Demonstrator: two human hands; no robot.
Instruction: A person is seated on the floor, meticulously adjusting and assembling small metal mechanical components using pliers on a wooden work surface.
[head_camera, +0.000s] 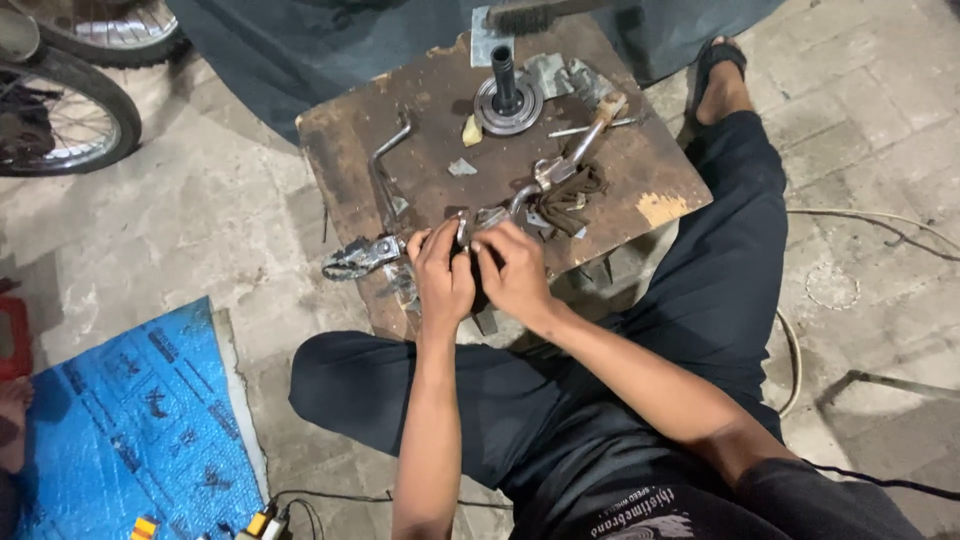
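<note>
My left hand (441, 270) and my right hand (513, 268) meet at the near edge of a small worn wooden work table (650, 170). Both close around a small dark metal part (468, 236) held between them; most of it is hidden by my fingers. Just beyond my hands lie a bent metal lever (570, 160) and a dark rag (568, 197). A round metal hub with an upright black shaft (507, 97) stands at the table's far side.
A bent steel rod (385, 165) lies on the table's left, a metal clamp piece (358, 257) hangs off its left edge. Bicycle wheels (60, 110) stand top left. A blue mat (130, 420) lies lower left. A cable (880, 225) runs along the paved floor at right.
</note>
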